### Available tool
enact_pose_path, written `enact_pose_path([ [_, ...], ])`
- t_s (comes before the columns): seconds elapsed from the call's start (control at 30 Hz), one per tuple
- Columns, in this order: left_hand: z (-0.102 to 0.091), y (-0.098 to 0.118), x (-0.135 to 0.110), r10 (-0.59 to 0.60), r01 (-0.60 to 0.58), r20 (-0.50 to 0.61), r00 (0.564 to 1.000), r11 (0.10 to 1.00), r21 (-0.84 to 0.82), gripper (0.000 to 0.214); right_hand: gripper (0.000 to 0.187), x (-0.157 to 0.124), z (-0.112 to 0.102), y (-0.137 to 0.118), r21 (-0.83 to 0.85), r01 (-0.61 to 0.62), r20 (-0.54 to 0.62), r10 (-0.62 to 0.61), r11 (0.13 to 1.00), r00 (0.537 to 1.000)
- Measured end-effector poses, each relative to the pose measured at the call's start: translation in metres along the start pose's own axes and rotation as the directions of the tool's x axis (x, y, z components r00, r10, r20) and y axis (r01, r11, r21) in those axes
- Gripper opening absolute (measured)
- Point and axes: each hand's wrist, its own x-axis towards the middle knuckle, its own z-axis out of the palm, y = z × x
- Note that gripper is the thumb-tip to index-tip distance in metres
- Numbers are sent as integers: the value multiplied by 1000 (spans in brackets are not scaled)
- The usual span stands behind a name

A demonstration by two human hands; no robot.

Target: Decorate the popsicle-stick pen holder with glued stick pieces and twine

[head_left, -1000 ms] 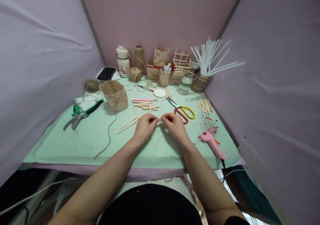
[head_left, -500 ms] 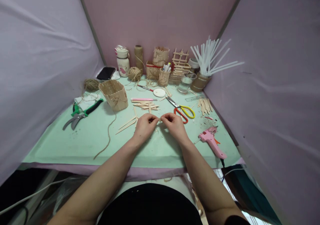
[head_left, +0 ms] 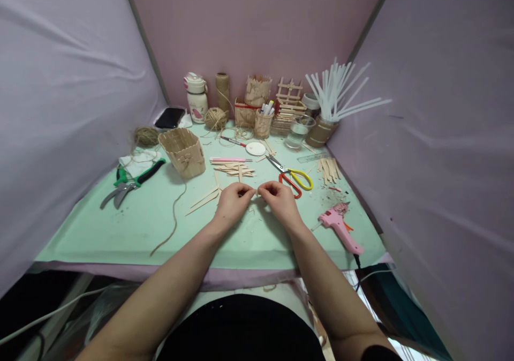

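Observation:
My left hand (head_left: 236,200) and my right hand (head_left: 278,200) meet near the table's middle, each in a pinch with thumb against fingertips. A tiny pale piece shows between the fingertips; it is too small to name. Just beyond the left hand lies a pile of wooden craft sticks (head_left: 234,169), with a few long pointed slivers (head_left: 202,200) to its left. Scissors (head_left: 289,173) with one red and one yellow handle rest open right beyond my right hand. Farther left stands a wooden-stick basket (head_left: 183,153) with a strand of twine (head_left: 175,216) trailing from it.
A pink glue gun (head_left: 340,226) lies at the right, its cord over the front edge. Green-handled pruning shears (head_left: 132,183) lie at the left. Along the back stand a bottle (head_left: 197,101), a twine ball (head_left: 216,118), a water cup (head_left: 297,134) and a jar of white glue sticks (head_left: 321,132).

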Motion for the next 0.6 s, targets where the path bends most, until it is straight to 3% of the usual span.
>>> enact_pose_path([
  [0.6,1,-4,1,-61,64,33,998,993,-97,21,14,0,2,0,121,-87,3,87,989,996],
])
